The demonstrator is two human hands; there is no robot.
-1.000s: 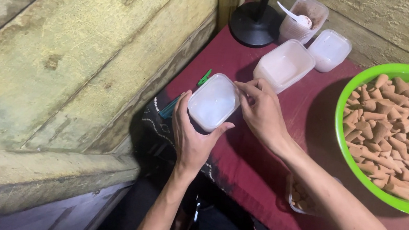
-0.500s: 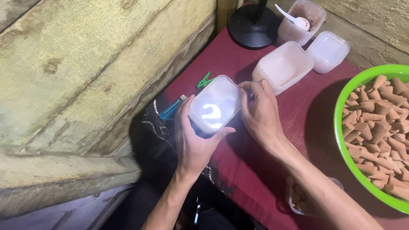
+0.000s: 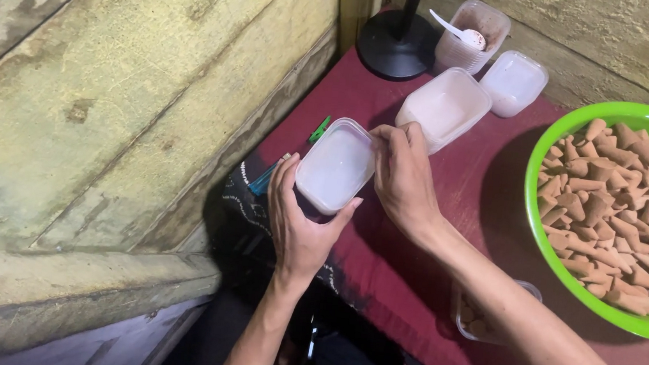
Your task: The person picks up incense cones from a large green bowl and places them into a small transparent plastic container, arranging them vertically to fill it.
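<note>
- Gripping from both sides, the two hands share one small translucent white plastic tub with rounded corners (image 3: 335, 165), held just above the near left corner of the dark red tablecloth (image 3: 447, 217).
- The left hand (image 3: 298, 219) cups the tub's near end from below; its fingers (image 3: 284, 183) run up the left wall and the thumb presses the near right corner, so the hand is clamped on the tub.
- The right hand (image 3: 403, 178) comes in from the right, fingertips curled together over the tub's far right corner at the rim; whether they pinch the rim or only press on it cannot be told.
- The tub's long axis runs from the near left up toward the far right, tilted slightly so its pale face looks at the camera.
- Both forearms rise from the bottom of the picture, the left nearly straight up, the right slanting in from the lower right; both hands are in contact, the left bearing the tub.
- Just beyond the right hand stands a stack of similar translucent tubs (image 3: 444, 107), then a single tub (image 3: 515, 82) and one holding a white plastic spoon (image 3: 457, 31).
- A bright green plastic bowl (image 3: 547, 147) of tan cone-shaped pieces (image 3: 619, 208) fills the right side, well apart from the hands.
- A green clip (image 3: 319, 129) lies just left of the held tub, beside the rough wooden wall (image 3: 113, 93).
</note>
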